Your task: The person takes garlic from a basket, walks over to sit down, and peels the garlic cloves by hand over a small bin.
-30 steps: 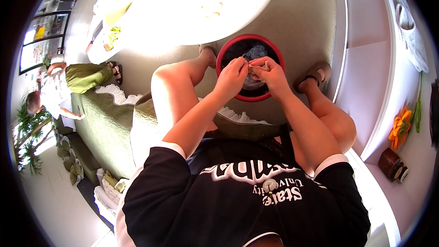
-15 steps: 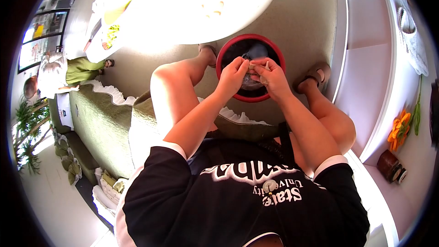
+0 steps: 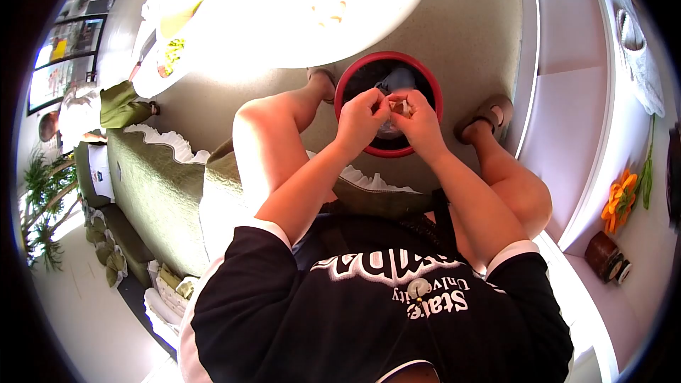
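Note:
Over a red-rimmed bin [image 3: 342, 84] between my feet, my two hands meet at the fingertips. My left hand [image 3: 360, 119] has its thumb and fingers pinched together, on something I cannot make out. My right hand [image 3: 418, 120] is closed on a small pale piece [image 3: 399, 107], thin and light brown, that shows between its fingers. Inside the bin, below the hands, lie a dark lining and crumpled clear and bluish plastic [image 3: 399, 80].
A white round table [image 3: 369, 25] with overexposed items stands ahead. Left are a green-covered sofa [image 3: 152, 191] and another person [image 3: 78, 113]. To the right are a white cabinet [image 3: 567, 120], an orange flower [image 3: 621, 198] and a brown jar [image 3: 604, 255].
My fingers have shifted around the pale piece, and less of it sticks out beside my right hand. The other person at the left has moved and bent over beside the sofa.

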The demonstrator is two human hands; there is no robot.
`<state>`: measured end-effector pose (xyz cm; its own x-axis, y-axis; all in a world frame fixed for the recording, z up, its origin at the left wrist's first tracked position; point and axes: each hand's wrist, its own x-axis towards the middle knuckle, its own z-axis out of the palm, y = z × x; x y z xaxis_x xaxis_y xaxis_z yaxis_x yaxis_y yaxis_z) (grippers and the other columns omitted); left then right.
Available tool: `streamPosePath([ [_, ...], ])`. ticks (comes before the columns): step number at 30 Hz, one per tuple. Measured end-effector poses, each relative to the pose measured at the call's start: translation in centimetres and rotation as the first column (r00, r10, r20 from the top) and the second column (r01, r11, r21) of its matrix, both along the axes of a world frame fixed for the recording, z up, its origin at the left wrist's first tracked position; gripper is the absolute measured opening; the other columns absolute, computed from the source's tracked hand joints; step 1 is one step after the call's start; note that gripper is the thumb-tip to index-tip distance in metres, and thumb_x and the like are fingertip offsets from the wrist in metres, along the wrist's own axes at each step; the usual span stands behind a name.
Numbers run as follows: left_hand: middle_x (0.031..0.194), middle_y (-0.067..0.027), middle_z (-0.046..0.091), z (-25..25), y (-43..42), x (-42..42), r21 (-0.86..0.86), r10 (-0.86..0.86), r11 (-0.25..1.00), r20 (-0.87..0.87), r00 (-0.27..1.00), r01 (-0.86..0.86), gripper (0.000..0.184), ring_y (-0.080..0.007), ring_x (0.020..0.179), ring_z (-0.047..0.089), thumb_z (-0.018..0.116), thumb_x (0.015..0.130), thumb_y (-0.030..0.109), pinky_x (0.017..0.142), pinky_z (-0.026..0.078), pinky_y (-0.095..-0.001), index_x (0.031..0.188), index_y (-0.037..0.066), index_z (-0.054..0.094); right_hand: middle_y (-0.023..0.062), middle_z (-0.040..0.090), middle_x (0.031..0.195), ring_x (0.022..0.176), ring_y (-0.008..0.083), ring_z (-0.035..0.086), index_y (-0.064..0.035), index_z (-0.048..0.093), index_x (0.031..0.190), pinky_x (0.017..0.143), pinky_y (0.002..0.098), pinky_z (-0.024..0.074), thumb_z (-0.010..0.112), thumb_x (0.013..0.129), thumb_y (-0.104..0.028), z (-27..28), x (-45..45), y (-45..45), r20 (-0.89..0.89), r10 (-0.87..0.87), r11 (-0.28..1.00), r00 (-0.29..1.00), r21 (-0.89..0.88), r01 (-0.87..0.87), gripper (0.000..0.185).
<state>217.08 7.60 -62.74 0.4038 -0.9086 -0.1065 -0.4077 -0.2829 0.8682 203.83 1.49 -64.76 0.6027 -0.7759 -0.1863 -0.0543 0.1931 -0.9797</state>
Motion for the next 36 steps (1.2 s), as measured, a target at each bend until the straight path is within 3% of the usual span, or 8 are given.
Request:
streamPosePath([
  [6, 0.063, -0.0119, 0.056, -0.9, 0.0, 0.4, 0.075, 0.071, 0.996, -0.22, 0.973, -0.056, 0.011, -0.0196, 0.054, 0.051, 0.058, 0.081, 0.011, 0.055, 0.043, -0.0306, 0.077, 0.002, 0.057, 0.003, 0.059, 0.098, 0.083, 0.0096, 0.058, -0.0036, 0.06, 0.101, 0.072, 0.0239, 0.048, 0.064, 0.085, -0.013, 0.2, -0.3, -0.5, 0.117, -0.039, 0.919, 0.992, 0.394, -0.01, 0.019],
  [10, 0.067, -0.0151, 0.061, -3.1, 0.6, 2.2, 0.291, 0.015, 0.955, 0.128, 0.992, -0.052, 0.019, -0.0319, 0.064, 0.06, 0.054, 0.085, 0.021, 0.06, 0.047, -0.0389, 0.077, 0.004, 0.059, 0.0017, 0.059, 0.098, 0.085, 0.0072, 0.056, -0.0043, 0.061, 0.105, 0.073, 0.0224, 0.0475, 0.062, 0.088, -0.016, 2.2, -0.5, -2.0, 0.227, -0.182, 0.824, 0.957, 0.566, 0.023, 0.021],
  [13, 0.07, -0.0118, 0.06, -3.8, 0.7, 2.4, 0.523, -0.308, 0.85, 0.403, 0.862, 0.059, 0.019, -0.0301, 0.069, 0.061, 0.053, 0.087, 0.02, 0.062, 0.047, -0.0394, 0.077, 0.005, 0.058, 0.0, 0.058, 0.096, 0.086, 0.0064, 0.055, -0.0037, 0.061, 0.107, 0.074, 0.0222, 0.0472, 0.061, 0.088, -0.013, 1.7, -0.4, -1.6, 0.196, -0.115, 0.813, 0.974, 0.582, -0.021, 0.022],
  [19, 0.09, -0.0129, 0.059, -3.3, 0.7, 2.3, 0.258, -0.219, 0.956, 0.301, 0.928, 0.142, 0.017, -0.0331, 0.084, 0.059, 0.052, 0.087, 0.022, 0.068, 0.047, -0.0409, 0.084, 0.006, 0.058, 0.0006, 0.055, 0.088, 0.081, 0.0084, 0.056, -0.0032, 0.06, 0.109, 0.072, 0.0228, 0.0495, 0.059, 0.085, -0.004, -0.9, -0.7, -0.9, 0.121, 0.053, 0.953, 0.991, 0.289, -0.086, 0.024],
  [25, 0.08, -0.0124, 0.056, -1.7, -0.3, 1.6, 0.088, -0.214, 0.971, -0.095, 0.972, 0.222, 0.018, -0.0285, 0.073, 0.057, 0.052, 0.088, 0.021, 0.065, 0.044, -0.0371, 0.087, 0.003, 0.056, 0.0038, 0.058, 0.089, 0.078, 0.0101, 0.058, -0.0017, 0.058, 0.103, 0.07, 0.0238, 0.0504, 0.06, 0.083, -0.002, -0.9, -0.4, -0.6, 0.093, 0.029, 0.981, 0.995, 0.186, -0.046, 0.021],
  [28, 0.076, -0.0147, 0.056, -1.3, -0.3, 1.5, 0.224, -0.152, 0.951, -0.258, 0.954, 0.212, 0.019, -0.0269, 0.068, 0.056, 0.05, 0.089, 0.021, 0.064, 0.044, -0.0353, 0.087, 0.002, 0.055, 0.0056, 0.06, 0.088, 0.079, 0.0105, 0.058, -0.0022, 0.057, 0.098, 0.07, 0.0246, 0.0503, 0.061, 0.081, -0.001, -1.0, -0.4, -0.5, 0.018, 0.014, 0.994, 1.0, 0.111, -0.016, 0.017],
  [34, 0.073, -0.0165, 0.056, -0.2, -0.5, 2.1, 0.33, -0.259, 0.889, -0.21, 0.943, 0.318, 0.019, -0.0246, 0.065, 0.055, 0.048, 0.089, 0.019, 0.062, 0.044, -0.0347, 0.088, 0.001, 0.054, 0.0098, 0.063, 0.092, 0.083, 0.0224, 0.063, -0.0038, 0.056, 0.096, 0.073, 0.0313, 0.0486, 0.064, 0.078, -0.005, -0.5, -0.7, -0.6, -0.188, 0.096, 0.989, 0.977, -0.092, -0.115, 0.019],
  [36, 0.068, -0.0071, 0.052, -0.6, -0.3, 2.2, 0.293, -0.298, 0.893, -0.185, 0.937, 0.342, 0.017, -0.0146, 0.058, 0.05, 0.047, 0.09, 0.019, 0.054, 0.042, -0.0289, 0.088, 0.004, 0.053, 0.011, 0.063, 0.094, 0.085, 0.0264, 0.062, -0.0036, 0.056, 0.095, 0.074, 0.0326, 0.0481, 0.064, 0.078, -0.006, -0.5, -0.7, -0.5, -0.185, 0.091, 0.979, 0.979, -0.163, -0.122, 0.019],
])
